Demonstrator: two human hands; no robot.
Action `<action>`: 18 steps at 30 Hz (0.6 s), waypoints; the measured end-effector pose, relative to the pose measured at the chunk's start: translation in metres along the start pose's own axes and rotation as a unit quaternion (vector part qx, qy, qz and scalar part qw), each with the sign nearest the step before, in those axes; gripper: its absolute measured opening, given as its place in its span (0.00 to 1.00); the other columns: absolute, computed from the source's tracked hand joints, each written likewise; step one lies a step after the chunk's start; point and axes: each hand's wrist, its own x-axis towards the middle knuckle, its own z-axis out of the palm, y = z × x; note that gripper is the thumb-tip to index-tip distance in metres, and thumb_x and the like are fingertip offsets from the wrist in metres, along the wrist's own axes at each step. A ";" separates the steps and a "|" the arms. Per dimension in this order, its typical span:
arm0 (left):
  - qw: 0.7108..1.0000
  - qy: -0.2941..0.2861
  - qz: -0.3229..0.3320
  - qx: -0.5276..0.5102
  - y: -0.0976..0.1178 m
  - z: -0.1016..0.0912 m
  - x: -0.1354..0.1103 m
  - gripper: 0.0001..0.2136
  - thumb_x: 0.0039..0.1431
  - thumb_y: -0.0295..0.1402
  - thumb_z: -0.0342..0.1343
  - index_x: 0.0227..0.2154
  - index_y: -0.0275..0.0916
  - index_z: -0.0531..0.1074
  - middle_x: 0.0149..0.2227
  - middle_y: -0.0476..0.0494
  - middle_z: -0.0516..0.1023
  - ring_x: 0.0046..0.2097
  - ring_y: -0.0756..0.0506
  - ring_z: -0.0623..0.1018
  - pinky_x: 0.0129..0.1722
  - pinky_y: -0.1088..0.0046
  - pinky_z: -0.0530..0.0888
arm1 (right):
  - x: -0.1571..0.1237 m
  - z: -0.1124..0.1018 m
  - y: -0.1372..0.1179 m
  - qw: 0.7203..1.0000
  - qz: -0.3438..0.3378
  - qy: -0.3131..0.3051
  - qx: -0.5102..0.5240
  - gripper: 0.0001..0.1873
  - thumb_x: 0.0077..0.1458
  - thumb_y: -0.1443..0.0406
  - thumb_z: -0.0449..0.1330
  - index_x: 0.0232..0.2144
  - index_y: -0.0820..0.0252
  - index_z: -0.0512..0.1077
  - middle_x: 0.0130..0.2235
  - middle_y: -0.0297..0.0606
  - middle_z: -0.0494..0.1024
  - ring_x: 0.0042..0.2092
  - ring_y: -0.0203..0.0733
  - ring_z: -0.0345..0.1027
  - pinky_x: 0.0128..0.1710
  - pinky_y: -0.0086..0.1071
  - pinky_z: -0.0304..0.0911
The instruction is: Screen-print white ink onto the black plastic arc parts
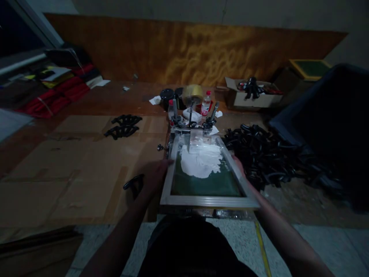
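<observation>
A screen printing frame (205,201) with silver bars and green mesh (207,186) lies in front of me, hinged at its far end. White ink (198,163) is spread over the far part of the mesh, and a pale squeegee blade (196,140) stands at its back edge. On the frame's left bar, my left hand (158,171) is closed, its fingers dim and partly hidden. My right hand (239,164) closes round the right bar, fingers mostly out of sight. What lies beneath the frame is hidden. Beside my left forearm, a black plastic handle-shaped part (135,184) rests on cardboard.
Several like black parts (123,126) lie in rows on the cardboard (83,165) at left. A large heap of them (259,154) sits at right, next to a dark bin (325,130). Behind the frame stand clamps (213,113), a bottle (206,104) and a carton (253,99).
</observation>
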 end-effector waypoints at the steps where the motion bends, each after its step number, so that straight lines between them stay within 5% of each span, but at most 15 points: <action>1: 1.000 -0.013 -0.023 0.006 -0.016 0.004 -0.005 0.23 0.61 0.50 0.49 0.49 0.39 0.76 0.44 0.40 0.82 0.48 0.39 0.79 0.49 0.62 0.75 | 0.009 -0.006 0.006 0.999 0.026 0.031 -0.008 0.21 0.62 0.66 0.48 0.44 0.72 0.79 0.38 0.49 0.82 0.41 0.45 0.75 0.44 0.34 0.70; 4: 0.995 -0.048 -0.091 0.002 -0.059 0.022 -0.010 0.32 0.59 0.49 0.53 0.63 0.36 0.65 0.39 0.39 0.82 0.41 0.38 0.81 0.44 0.60 0.77 | 0.038 -0.016 -0.011 0.995 0.025 0.099 -0.004 0.27 0.59 0.67 0.56 0.60 0.70 0.68 0.59 0.59 0.71 0.58 0.56 0.66 0.55 0.45 0.64; 6: 0.993 -0.056 -0.100 0.008 -0.079 0.031 -0.007 0.35 0.58 0.48 0.54 0.65 0.34 0.61 0.42 0.36 0.82 0.43 0.37 0.81 0.46 0.58 0.76 | 0.055 -0.015 -0.043 0.996 -0.034 0.082 0.001 0.35 0.56 0.66 0.61 0.64 0.67 0.62 0.66 0.58 0.60 0.63 0.59 0.57 0.60 0.48 0.58; 11: 0.995 -0.050 -0.083 0.005 -0.101 0.037 0.001 0.29 0.60 0.43 0.55 0.62 0.36 0.65 0.60 0.33 0.74 0.60 0.37 0.73 0.61 0.57 0.68 | 0.054 0.002 -0.103 0.984 -0.102 -0.143 -0.031 0.14 0.58 0.67 0.58 0.47 0.62 0.74 0.47 0.48 0.78 0.49 0.50 0.69 0.48 0.36 0.63; 18: 0.995 -0.049 -0.092 0.007 -0.100 0.038 -0.002 0.27 0.62 0.43 0.53 0.60 0.35 0.67 0.60 0.32 0.73 0.59 0.37 0.74 0.61 0.59 0.67 | 0.000 0.001 -0.088 0.923 -0.303 -0.238 0.018 0.15 0.53 0.73 0.56 0.41 0.59 0.76 0.43 0.41 0.79 0.46 0.44 0.70 0.44 0.32 0.61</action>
